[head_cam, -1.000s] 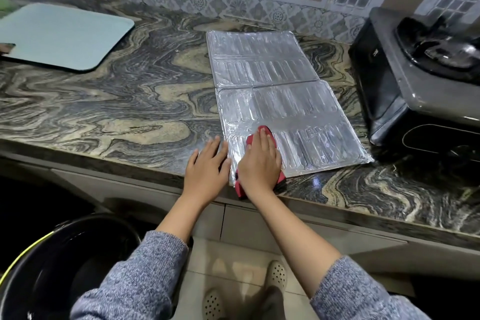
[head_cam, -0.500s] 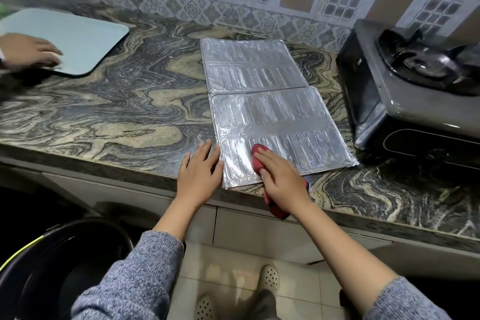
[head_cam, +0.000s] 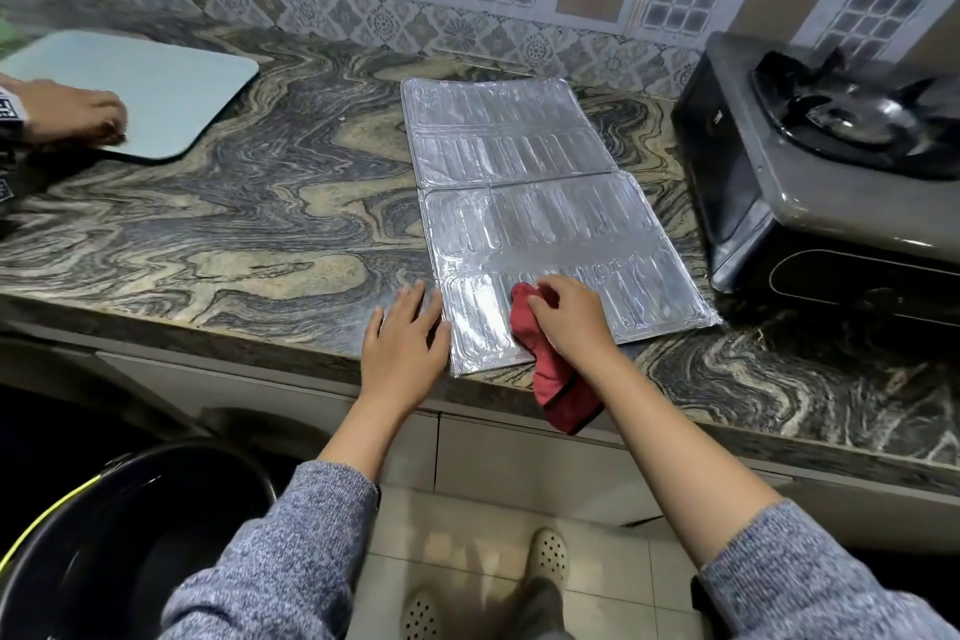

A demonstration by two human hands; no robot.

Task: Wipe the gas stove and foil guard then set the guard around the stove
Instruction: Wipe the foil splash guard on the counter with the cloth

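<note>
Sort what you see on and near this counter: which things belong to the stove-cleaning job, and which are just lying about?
Job: foil guard, red cloth, gas stove, left hand, right hand.
Lying about: pale board, black bin, another person's hand.

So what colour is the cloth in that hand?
Red, with a dark edge. The cloth shows best in the head view, bunched under the right hand.

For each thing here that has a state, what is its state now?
foil guard: unfolded, flat on the counter, not around the stove.
gas stove: no flame visible.
red cloth: bunched, hanging over the counter edge.
right hand: shut on the cloth.
left hand: open, flat at the guard's edge.
</note>
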